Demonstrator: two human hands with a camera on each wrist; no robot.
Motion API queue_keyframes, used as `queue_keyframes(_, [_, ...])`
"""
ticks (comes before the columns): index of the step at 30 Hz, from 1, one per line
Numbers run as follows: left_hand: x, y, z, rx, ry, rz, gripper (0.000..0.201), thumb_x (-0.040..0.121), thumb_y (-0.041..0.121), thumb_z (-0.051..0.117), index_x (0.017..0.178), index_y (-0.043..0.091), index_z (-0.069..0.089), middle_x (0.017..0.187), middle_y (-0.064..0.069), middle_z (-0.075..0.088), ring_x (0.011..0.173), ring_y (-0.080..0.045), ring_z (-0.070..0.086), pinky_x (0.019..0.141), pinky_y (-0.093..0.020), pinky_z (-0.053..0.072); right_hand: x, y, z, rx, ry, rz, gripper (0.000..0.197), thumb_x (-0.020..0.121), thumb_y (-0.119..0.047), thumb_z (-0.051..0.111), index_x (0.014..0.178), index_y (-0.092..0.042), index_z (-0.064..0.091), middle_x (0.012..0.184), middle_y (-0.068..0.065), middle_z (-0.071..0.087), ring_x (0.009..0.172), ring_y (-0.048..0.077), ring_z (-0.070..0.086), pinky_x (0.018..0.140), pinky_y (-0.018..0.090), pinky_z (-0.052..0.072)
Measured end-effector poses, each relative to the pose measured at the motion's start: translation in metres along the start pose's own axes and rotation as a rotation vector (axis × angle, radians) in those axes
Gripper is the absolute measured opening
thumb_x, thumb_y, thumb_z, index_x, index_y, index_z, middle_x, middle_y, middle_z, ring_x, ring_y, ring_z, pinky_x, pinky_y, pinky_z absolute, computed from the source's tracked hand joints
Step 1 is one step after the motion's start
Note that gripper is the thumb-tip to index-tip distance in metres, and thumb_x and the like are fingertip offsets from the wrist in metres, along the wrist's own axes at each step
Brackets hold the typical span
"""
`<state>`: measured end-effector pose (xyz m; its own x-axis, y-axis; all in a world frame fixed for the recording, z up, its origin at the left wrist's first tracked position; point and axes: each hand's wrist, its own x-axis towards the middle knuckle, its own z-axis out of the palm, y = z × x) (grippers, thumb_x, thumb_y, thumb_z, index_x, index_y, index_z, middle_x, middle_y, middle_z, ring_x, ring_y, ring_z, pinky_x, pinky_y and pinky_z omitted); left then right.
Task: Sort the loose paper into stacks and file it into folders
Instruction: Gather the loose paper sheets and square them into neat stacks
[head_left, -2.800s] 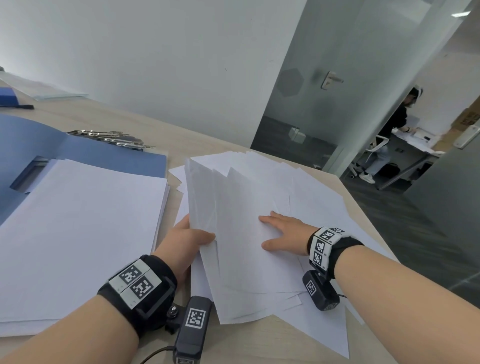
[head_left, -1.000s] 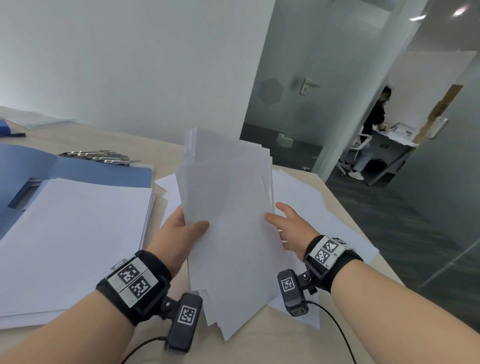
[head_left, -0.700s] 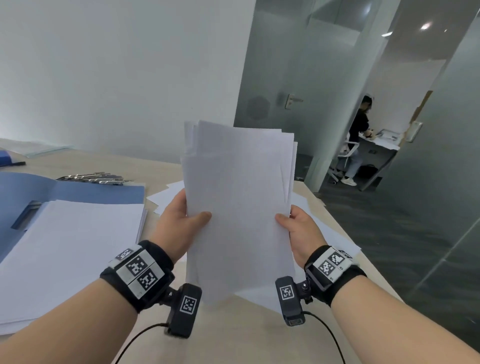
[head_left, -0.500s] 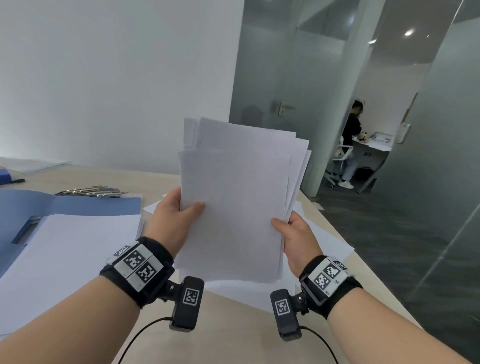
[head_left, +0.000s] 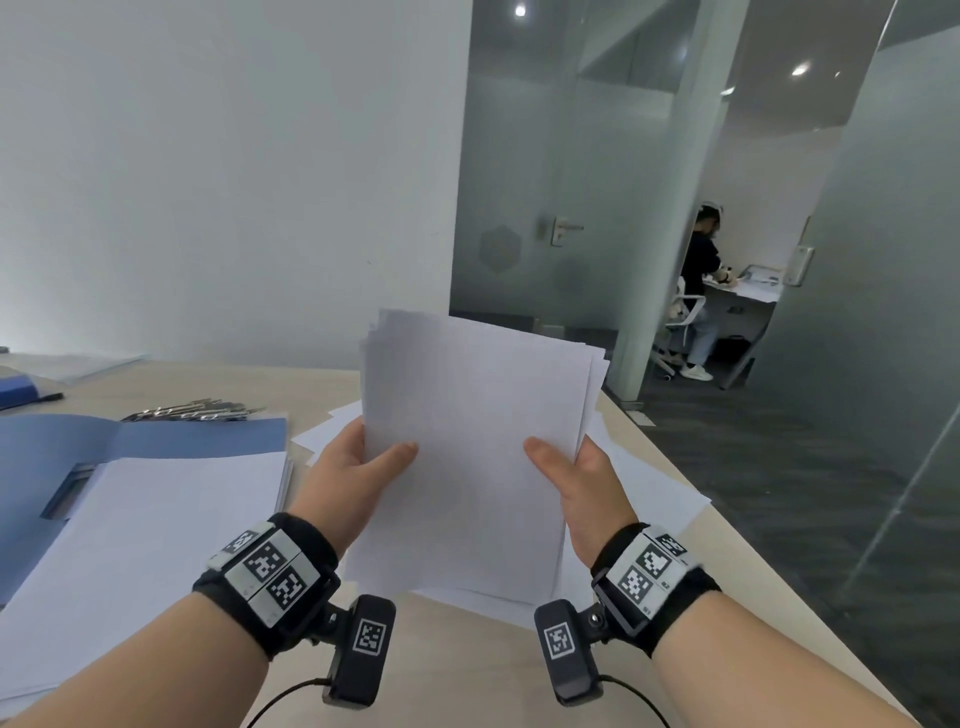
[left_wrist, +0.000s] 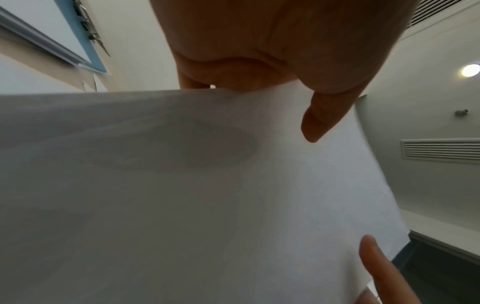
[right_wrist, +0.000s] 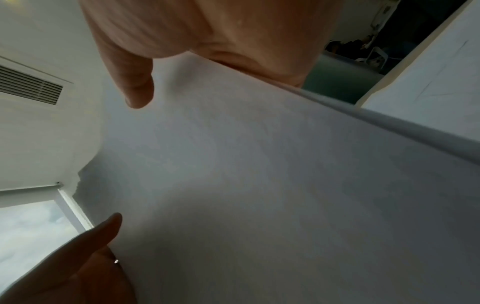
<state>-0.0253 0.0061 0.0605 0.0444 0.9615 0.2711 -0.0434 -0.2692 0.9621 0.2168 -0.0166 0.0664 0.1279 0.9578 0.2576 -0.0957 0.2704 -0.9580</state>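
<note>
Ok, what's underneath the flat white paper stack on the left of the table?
The paper stack lies on an open blue folder; blue shows at its far and left edges, with a pocket slot. The folder's part beneath the sheets is covered.

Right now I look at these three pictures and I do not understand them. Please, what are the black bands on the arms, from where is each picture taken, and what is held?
No machine here: a person works with bare hands. The black wristbands carry small cameras. The big picture comes from a camera on the head; the two close ones look along each wrist at the fingers. The left hand and right hand grip a bundle of white sheets upright by its sides. On the table lie a neat paper stack on an open blue folder, and loose sheets.
</note>
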Motion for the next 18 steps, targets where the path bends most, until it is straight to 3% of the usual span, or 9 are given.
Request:
queue_keyframes(6, [0.003,0.012,-0.002,-0.079,0.008,0.049,0.047,0.079,0.026,0.07,0.125,0.024,0.06,0.113,-0.002,0.075,0.103,-0.026,0.073,0.086,-0.042,0.056,0.002,-0.016,0.001,-0.004,0.028,-0.053,0.018,0.095,-0.024,0.068,0.112,-0.018,0.072,0.107,0.005,0.077,0.101,0.024,0.074,0.087,0.043,0.057])
queue_keyframes(10, [0.012,0.035,0.0,-0.087,0.015,0.118,0.049,0.078,0.037,0.073,0.124,0.025,0.063,0.116,-0.001,0.074,0.107,-0.024,0.071,0.091,-0.046,0.056,0.009,-0.035,0.006,-0.016,0.047,-0.088,0.031,0.087,-0.042,0.072,0.106,-0.017,0.076,0.107,0.01,0.077,0.1,0.031,0.074,0.092,0.053,0.057])
queue_keyframes(13, [0.021,0.052,0.003,-0.072,0.048,0.137,0.044,0.078,0.052,0.069,0.114,0.028,0.069,0.112,0.002,0.075,0.105,-0.021,0.071,0.093,-0.046,0.055,0.012,-0.048,0.01,-0.022,0.042,-0.126,0.056,0.08,-0.059,0.071,0.107,-0.01,0.074,0.106,0.016,0.076,0.101,0.036,0.072,0.093,0.053,0.056])
queue_keyframes(15, [0.027,0.063,0.006,-0.084,0.107,0.103,0.034,0.079,0.06,0.066,0.096,0.032,0.073,0.098,0.007,0.074,0.095,-0.016,0.069,0.086,-0.039,0.052,0.013,-0.057,0.013,-0.022,0.026,-0.141,0.066,0.083,-0.065,0.064,0.1,-0.001,0.07,0.099,0.021,0.074,0.092,0.039,0.07,0.084,0.047,0.055])
queue_keyframes(17, [0.032,0.072,0.007,-0.11,0.167,0.045,0.034,0.076,0.066,0.065,0.084,0.034,0.074,0.087,0.008,0.069,0.088,-0.017,0.064,0.082,-0.038,0.047,0.012,-0.066,0.016,-0.016,0.018,-0.154,0.087,0.081,-0.072,0.061,0.09,0.014,0.049,0.079,0.026,0.053,0.07,0.042,0.048,0.068,0.046,0.041])
queue_keyframes(18, [0.034,0.074,0.007,-0.114,0.195,0.025,0.035,0.075,0.068,0.065,0.081,0.034,0.074,0.083,0.009,0.067,0.086,-0.018,0.062,0.081,-0.038,0.047,0.012,-0.071,0.018,-0.022,0.016,-0.16,0.091,0.078,-0.075,0.062,0.084,0.013,0.042,0.077,0.024,0.043,0.069,0.038,0.037,0.067,0.045,0.033])
